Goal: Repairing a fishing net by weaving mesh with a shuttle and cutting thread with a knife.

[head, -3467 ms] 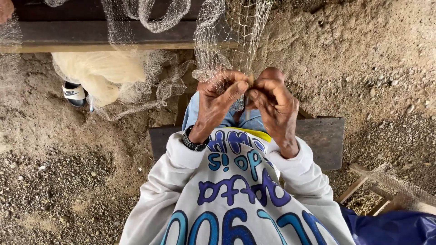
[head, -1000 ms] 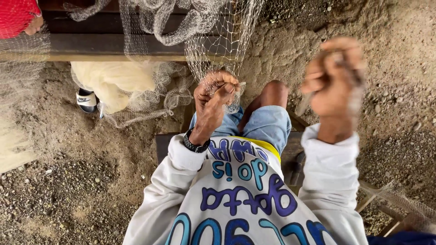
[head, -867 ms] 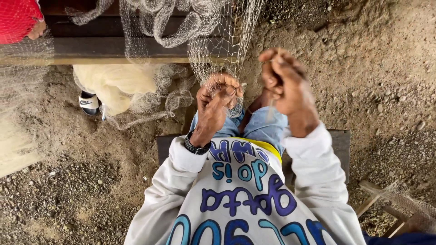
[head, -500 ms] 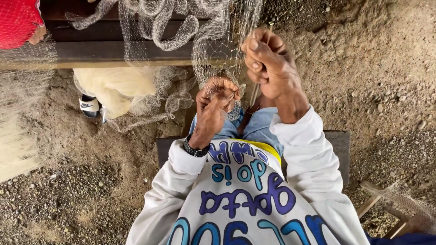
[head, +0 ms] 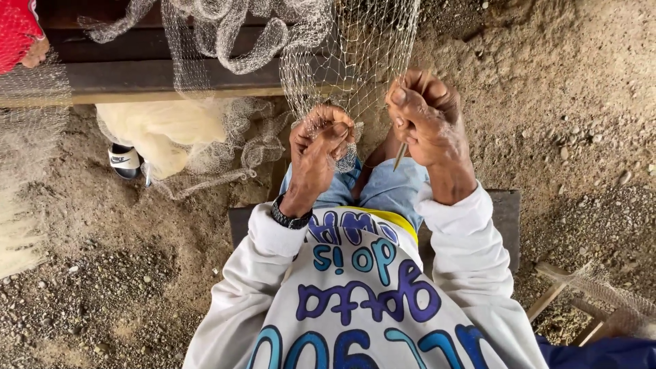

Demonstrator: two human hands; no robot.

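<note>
Left hand: fingers clenched on a bunch of fishing net mesh, which hangs from above the fingertips. Right hand: fingers closed around a slim netting needle; its long axis runs down from the fist, tip toward the knees. The gripped mesh lies just left of the needle. A wooden beam stands beyond the fingers; nothing lies between the hands.

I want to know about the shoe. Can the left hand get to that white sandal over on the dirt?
Probably not right now. The left hand is shut on the net, and the sandal lies apart on the ground beyond draped netting.
</note>
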